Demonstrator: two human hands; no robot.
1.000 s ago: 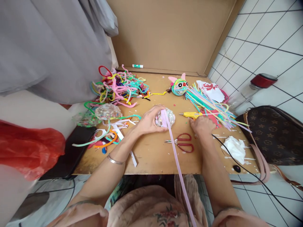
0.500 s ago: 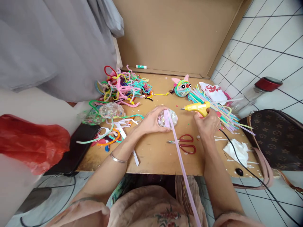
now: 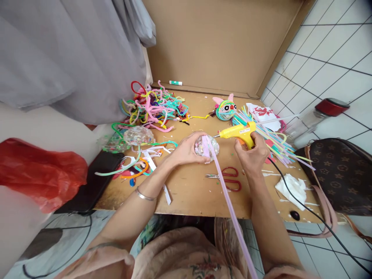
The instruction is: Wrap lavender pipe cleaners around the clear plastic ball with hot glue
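Note:
My left hand is closed around a clear, bumpy ball over the middle of the table. A lilac pipe cleaner lies across the ball and trails down past the table's front edge to my lap. In my right hand is a yellow glue gun, its metal nozzle pointing left, close to the ball's upper right side; whether it touches I cannot tell. A clear glue stick sticks out of the gun's back. Red-handled scissors lie on the table just below the ball.
A tangled heap of coloured pipe cleaners lies back left, near another clear ball. Behind my hands sits a decorated animal-faced ball. Straight pipe cleaners, a crumpled tissue, a glass bottle and a brown bag are at right.
My right hand has brought the glue gun left, so its nozzle is now near the ball. My left hand keeps hold of the ball. The view has shifted slightly.

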